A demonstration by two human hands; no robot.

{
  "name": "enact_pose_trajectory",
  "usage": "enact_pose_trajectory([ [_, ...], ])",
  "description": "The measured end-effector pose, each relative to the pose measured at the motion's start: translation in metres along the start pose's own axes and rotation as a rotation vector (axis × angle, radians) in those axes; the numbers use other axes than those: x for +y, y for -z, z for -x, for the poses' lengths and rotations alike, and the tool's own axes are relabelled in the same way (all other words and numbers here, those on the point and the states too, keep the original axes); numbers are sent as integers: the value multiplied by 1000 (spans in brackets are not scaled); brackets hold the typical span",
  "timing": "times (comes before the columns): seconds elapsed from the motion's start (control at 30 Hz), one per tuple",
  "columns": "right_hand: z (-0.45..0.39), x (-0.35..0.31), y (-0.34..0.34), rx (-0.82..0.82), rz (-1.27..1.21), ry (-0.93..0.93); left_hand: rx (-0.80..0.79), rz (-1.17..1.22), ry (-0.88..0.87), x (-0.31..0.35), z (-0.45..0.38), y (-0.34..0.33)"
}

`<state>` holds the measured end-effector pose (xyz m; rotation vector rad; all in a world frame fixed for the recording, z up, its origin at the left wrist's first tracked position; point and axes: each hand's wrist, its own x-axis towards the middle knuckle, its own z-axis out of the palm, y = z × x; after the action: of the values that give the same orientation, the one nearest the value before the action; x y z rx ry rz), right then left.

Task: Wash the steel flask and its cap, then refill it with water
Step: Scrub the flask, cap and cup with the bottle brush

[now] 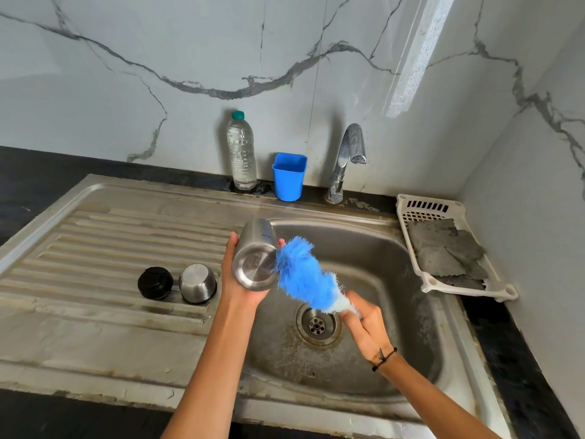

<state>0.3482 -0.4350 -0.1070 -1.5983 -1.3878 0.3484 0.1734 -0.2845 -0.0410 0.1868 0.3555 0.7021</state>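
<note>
- Head view: the left hand (235,274) grips the steel flask (255,255) round its body, holding it tilted over the left rim of the sink (395,312), base towards the camera.
- The right hand (364,321) is closed round the pale handle of a blue brush (300,274), whose bristles touch the flask's base.
- The flask is brushed steel, with faint stamped lettering on its round base.
- Left of the sink, on the ribbed drainboard (110,248), a black cap (155,282) and a steel cup lid (197,282) sit just beside each other.
- Behind the sink stand a tap (346,160), a blue cup (288,176) and a water bottle (241,152).
</note>
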Motion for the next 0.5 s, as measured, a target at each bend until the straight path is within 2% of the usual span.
enact_pose_trajectory([
  [0.07,2,1,1,12,96,40,189,44,-22,-1,-5,-3],
  [0.13,2,5,-1,62,188,34,283,37,-31,-3,-5,-9],
  [0.3,11,3,-3,123,294,75,268,21,-50,-2,-7,-9],
  [0.43,14,-8,-12,91,348,156,243,-217,53,0,-2,-13],
  [0.5,9,-11,-13,148,331,118,193,-170,73,-3,0,-22],
])
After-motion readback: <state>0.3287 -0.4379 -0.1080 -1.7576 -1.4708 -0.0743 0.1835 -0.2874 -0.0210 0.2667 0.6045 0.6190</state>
